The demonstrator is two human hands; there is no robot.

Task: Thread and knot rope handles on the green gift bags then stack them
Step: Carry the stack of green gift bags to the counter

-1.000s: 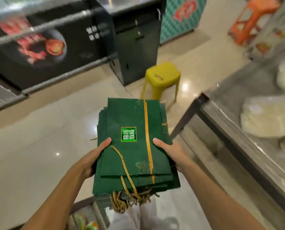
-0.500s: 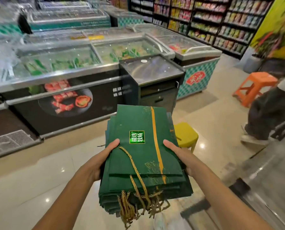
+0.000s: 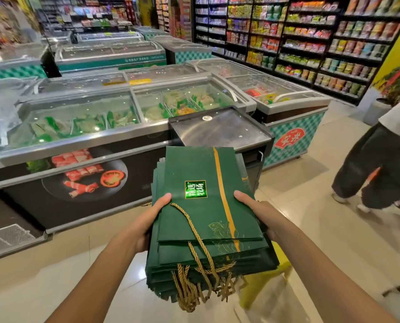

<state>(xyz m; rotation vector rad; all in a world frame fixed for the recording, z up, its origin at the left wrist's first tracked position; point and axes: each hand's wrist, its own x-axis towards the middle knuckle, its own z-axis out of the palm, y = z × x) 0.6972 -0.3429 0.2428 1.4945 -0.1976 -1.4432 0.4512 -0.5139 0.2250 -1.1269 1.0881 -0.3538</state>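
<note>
Both hands clasp the stack of flat dark-green paper gift bags (image 3: 201, 206), left hand (image 3: 147, 220) and right hand (image 3: 259, 213) on opposite side edges, thumbs on top, so it sits level in mid-air; twisted gold rope handles (image 3: 194, 283) dangle off its near edge.

left hand (image 3: 147, 220): bare
right hand (image 3: 256, 212): bare
left forearm (image 3: 96, 276): bare to lower-left edge
right forearm (image 3: 322, 271): bare to lower-right edge

One stack of green bags (image 3: 203, 206), two hands (image 3: 145, 227) (image 3: 259, 213), one yellow stool (image 3: 259, 287), one bystander (image 3: 381, 164).
</note>
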